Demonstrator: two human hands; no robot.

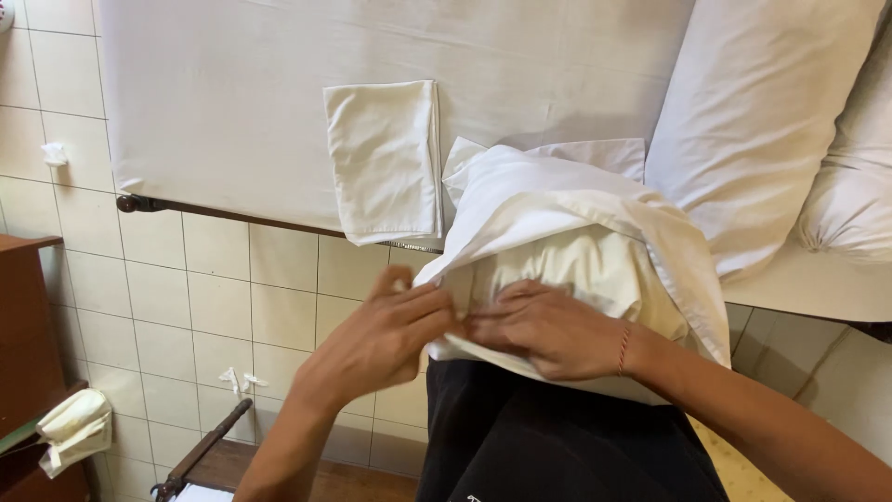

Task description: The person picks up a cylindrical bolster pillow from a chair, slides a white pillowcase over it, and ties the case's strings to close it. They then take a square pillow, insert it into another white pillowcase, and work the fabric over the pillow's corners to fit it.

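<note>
**Soft pillow, loose case: both hands working at the open end**

The pillow (567,270), cream and half inside a white pillowcase (557,200), is resting against the person's lap at the edge of the bed (232,112). The left hand (386,339) is pinching the case's hem with curled fingers; the right hand (548,330) is lying flat, fingers spread, pressing on the pillow's end. It is looking light, limp and easily bunched, so the hem and corners are likely the best places to hold. A folded pillowcase (386,163) is lying just beside it on the sheet.
</note>
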